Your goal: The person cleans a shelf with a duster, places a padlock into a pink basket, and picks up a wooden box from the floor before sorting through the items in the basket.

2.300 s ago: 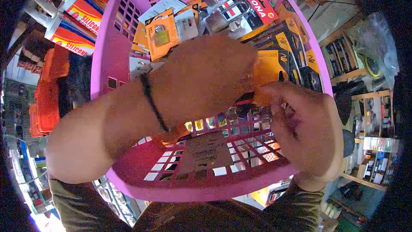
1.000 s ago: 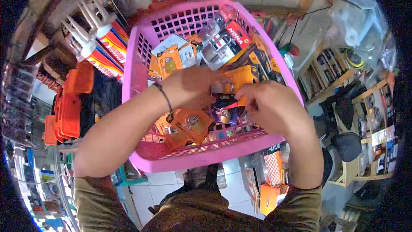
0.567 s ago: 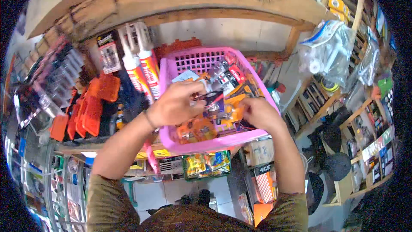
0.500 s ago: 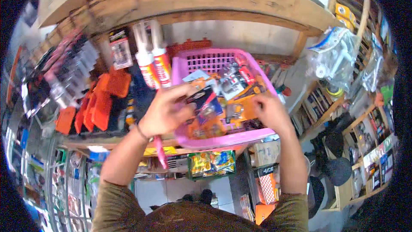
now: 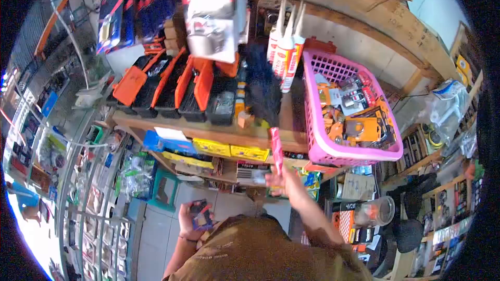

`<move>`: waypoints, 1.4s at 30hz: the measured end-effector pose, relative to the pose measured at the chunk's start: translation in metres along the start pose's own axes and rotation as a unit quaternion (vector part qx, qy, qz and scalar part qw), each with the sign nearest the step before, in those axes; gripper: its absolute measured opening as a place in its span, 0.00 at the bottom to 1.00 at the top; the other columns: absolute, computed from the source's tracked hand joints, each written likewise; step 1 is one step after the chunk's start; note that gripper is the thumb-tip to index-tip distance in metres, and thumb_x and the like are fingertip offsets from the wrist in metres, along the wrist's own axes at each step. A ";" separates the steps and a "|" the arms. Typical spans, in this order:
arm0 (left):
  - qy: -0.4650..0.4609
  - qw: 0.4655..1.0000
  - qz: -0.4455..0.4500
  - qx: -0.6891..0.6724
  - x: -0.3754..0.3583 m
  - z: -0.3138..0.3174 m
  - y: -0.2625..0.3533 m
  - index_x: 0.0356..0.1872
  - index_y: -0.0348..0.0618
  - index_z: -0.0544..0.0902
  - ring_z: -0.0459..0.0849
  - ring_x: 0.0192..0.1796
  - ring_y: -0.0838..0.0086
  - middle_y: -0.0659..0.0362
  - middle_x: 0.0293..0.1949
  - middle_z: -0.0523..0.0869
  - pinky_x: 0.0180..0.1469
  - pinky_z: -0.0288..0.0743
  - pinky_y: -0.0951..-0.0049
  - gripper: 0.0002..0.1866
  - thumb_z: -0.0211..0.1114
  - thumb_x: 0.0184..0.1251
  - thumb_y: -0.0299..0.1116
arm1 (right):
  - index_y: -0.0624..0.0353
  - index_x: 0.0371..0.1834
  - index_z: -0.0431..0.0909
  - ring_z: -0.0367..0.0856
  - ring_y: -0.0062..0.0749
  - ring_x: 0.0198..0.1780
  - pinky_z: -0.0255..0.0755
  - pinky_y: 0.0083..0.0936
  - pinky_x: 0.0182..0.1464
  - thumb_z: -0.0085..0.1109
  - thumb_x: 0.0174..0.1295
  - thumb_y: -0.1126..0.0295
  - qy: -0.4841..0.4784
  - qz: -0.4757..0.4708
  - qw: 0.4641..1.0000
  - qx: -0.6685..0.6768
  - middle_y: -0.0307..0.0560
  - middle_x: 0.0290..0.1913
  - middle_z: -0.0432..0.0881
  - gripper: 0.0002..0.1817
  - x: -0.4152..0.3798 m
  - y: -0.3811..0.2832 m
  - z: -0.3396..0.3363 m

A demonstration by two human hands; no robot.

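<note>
My left hand (image 5: 186,221) is low in front of my body, closed on a small dark blue and black carded pack (image 5: 201,215) with a red stripe. What is inside the pack is too blurred to read. My right hand (image 5: 282,183) is below the shelf edge with its fingers apart, right at the lower end of a pink plastic strip (image 5: 276,148) that hangs there. Up to the right stands a pink plastic basket (image 5: 344,157), holding orange carded packs (image 5: 363,129) and a grey and red blister pack (image 5: 354,99).
White and red sealant tubes (image 5: 285,54) stand left of the basket. Further left are black bins with orange flaps (image 5: 194,91), under hanging blister packs (image 5: 211,18). Yellow boxes (image 5: 229,149) line the level below. A glass display rack (image 5: 88,177) fills the left side.
Both hands have left the basket and come down towards my body, the left one now with the carded pack. The view has swung left, so the basket appears further right.
</note>
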State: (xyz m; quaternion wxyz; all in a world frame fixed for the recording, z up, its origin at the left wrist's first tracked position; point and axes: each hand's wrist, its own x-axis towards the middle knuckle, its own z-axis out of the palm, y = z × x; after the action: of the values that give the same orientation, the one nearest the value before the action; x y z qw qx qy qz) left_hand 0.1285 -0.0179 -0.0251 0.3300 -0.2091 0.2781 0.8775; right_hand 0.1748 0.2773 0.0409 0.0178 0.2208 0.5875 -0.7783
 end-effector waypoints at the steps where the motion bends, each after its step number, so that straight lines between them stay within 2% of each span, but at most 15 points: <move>1: 0.024 1.000 -0.012 -0.013 -0.013 0.023 0.002 0.38 0.43 0.73 0.76 0.26 0.57 0.50 0.32 0.78 0.27 0.72 0.60 0.21 0.47 0.56 0.51 | 0.58 0.50 0.65 0.79 0.31 0.36 0.74 0.25 0.28 0.40 0.60 0.44 -0.015 0.032 0.999 0.037 0.49 0.39 0.79 0.28 0.011 -0.018 0.006; 3: -0.118 0.993 -0.015 -0.002 0.004 0.019 0.004 0.40 0.43 0.73 0.77 0.28 0.58 0.51 0.32 0.79 0.30 0.73 0.62 0.25 0.44 0.59 0.56 | 0.58 0.50 0.65 0.80 0.32 0.32 0.74 0.23 0.25 0.42 0.58 0.42 -0.034 0.061 0.997 0.038 0.52 0.37 0.79 0.30 0.030 -0.044 0.011; 11: -0.169 0.984 -0.025 0.042 0.047 0.036 -0.001 0.49 0.44 0.72 0.79 0.31 0.65 0.56 0.35 0.79 0.34 0.75 0.64 0.32 0.42 0.59 0.62 | 0.55 0.25 0.63 0.62 0.22 0.08 0.55 0.19 0.09 0.49 0.57 0.61 0.020 -0.096 0.994 -0.047 0.37 0.12 0.65 0.11 0.015 -0.025 0.038; 15: -0.135 0.989 0.056 0.020 0.056 0.062 -0.005 0.48 0.47 0.72 0.78 0.38 0.68 0.60 0.41 0.79 0.40 0.74 0.63 0.32 0.40 0.59 0.64 | 0.57 0.24 0.69 0.70 0.19 0.17 0.64 0.15 0.21 0.54 0.54 0.70 -0.101 -0.029 0.980 -0.166 0.40 0.18 0.73 0.06 -0.051 0.041 0.005; 17: -0.275 0.956 0.090 -0.052 0.062 0.082 -0.006 0.53 0.46 0.68 0.75 0.45 0.67 0.60 0.46 0.76 0.47 0.72 0.64 0.32 0.40 0.60 0.62 | 0.60 0.25 0.74 0.67 0.20 0.21 0.62 0.20 0.24 0.56 0.55 0.65 -0.077 -0.152 0.920 -0.352 0.38 0.21 0.74 0.09 -0.078 0.069 -0.006; 22: -0.395 0.917 0.049 -0.001 0.084 0.117 -0.010 0.63 0.51 0.54 0.69 0.56 0.59 0.54 0.61 0.62 0.57 0.63 0.57 0.28 0.42 0.64 0.49 | 0.61 0.46 0.74 0.74 0.30 0.38 0.67 0.28 0.43 0.52 0.59 0.57 -0.079 0.091 0.962 -0.245 0.42 0.40 0.78 0.19 -0.099 0.078 -0.005; 25: -0.383 0.922 0.051 0.022 0.100 0.133 -0.018 0.64 0.50 0.53 0.67 0.57 0.58 0.52 0.62 0.61 0.60 0.58 0.55 0.32 0.40 0.62 0.55 | 0.68 0.33 0.74 0.70 0.25 0.25 0.65 0.27 0.28 0.51 0.57 0.53 -0.046 0.084 0.978 -0.188 0.48 0.22 0.74 0.23 -0.094 0.098 -0.013; 27: -0.356 0.921 0.089 0.133 0.099 0.146 -0.016 0.64 0.50 0.53 0.65 0.59 0.58 0.51 0.62 0.60 0.62 0.53 0.54 0.35 0.39 0.60 0.60 | 0.69 0.33 0.74 0.70 0.27 0.25 0.65 0.29 0.29 0.51 0.57 0.53 -0.021 0.045 0.958 -0.281 0.50 0.22 0.74 0.23 -0.102 0.084 -0.028; 31: -0.333 0.938 -0.039 -0.093 0.075 0.175 -0.011 0.61 0.42 0.58 0.64 0.60 0.54 0.51 0.62 0.62 0.61 0.56 0.52 0.38 0.38 0.59 0.63 | 0.62 0.34 0.77 0.77 0.33 0.29 0.67 0.31 0.32 0.50 0.58 0.53 0.003 0.115 0.842 -0.528 0.54 0.27 0.77 0.20 -0.106 0.081 -0.044; 33: -0.521 0.854 -0.003 -0.007 0.090 0.170 -0.020 0.63 0.41 0.56 0.62 0.62 0.56 0.50 0.62 0.61 0.63 0.51 0.54 0.40 0.37 0.58 0.64 | 0.62 0.32 0.76 0.77 0.36 0.29 0.68 0.32 0.33 0.50 0.58 0.52 -0.027 0.014 0.858 -0.513 0.54 0.27 0.77 0.21 -0.115 0.098 -0.049; 35: -0.431 0.881 0.087 0.175 0.076 0.174 -0.025 0.63 0.42 0.56 0.60 0.62 0.55 0.49 0.63 0.59 0.64 0.47 0.54 0.42 0.34 0.57 0.67 | 0.63 0.33 0.76 0.78 0.38 0.32 0.68 0.31 0.35 0.51 0.58 0.52 -0.003 -0.036 0.918 -0.394 0.53 0.28 0.78 0.21 -0.124 0.092 -0.044; 37: -0.318 0.945 -0.024 -0.081 0.054 0.188 -0.032 0.62 0.40 0.56 0.65 0.59 0.53 0.48 0.60 0.64 0.56 0.61 0.48 0.41 0.33 0.58 0.65 | 0.62 0.35 0.76 0.79 0.39 0.36 0.69 0.30 0.38 0.50 0.58 0.51 -0.012 0.044 0.926 -0.376 0.51 0.32 0.80 0.22 -0.116 0.085 -0.045; 39: -0.309 0.949 -0.011 -0.065 0.062 0.181 -0.037 0.62 0.40 0.56 0.64 0.59 0.53 0.48 0.59 0.64 0.57 0.61 0.48 0.41 0.34 0.58 0.65 | 0.61 0.40 0.77 0.79 0.36 0.37 0.69 0.28 0.38 0.51 0.58 0.54 -0.034 0.120 0.800 -0.587 0.50 0.35 0.81 0.20 -0.109 0.102 -0.046; 40: -0.298 0.952 0.047 0.051 0.067 0.176 -0.038 0.60 0.41 0.59 0.65 0.59 0.55 0.50 0.59 0.66 0.59 0.57 0.52 0.38 0.36 0.58 0.63 | 0.60 0.36 0.77 0.79 0.40 0.33 0.70 0.30 0.35 0.51 0.57 0.56 -0.066 -0.014 0.901 -0.428 0.53 0.30 0.80 0.17 -0.116 0.109 -0.051; 42: -0.270 0.908 0.161 0.277 0.074 0.173 -0.038 0.56 0.42 0.67 0.67 0.59 0.60 0.52 0.57 0.70 0.64 0.50 0.58 0.33 0.39 0.60 0.58 | 0.64 0.28 0.75 0.77 0.44 0.28 0.67 0.33 0.31 0.51 0.56 0.56 -0.022 -0.025 0.903 -0.428 0.57 0.24 0.76 0.18 -0.117 0.113 -0.057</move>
State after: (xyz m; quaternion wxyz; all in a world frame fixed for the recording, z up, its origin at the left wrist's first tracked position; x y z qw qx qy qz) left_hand 0.0716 0.1484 0.0518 0.2915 0.1830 0.4398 0.8295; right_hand 0.3312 0.2679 -0.0312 0.1042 0.1605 0.8688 -0.4566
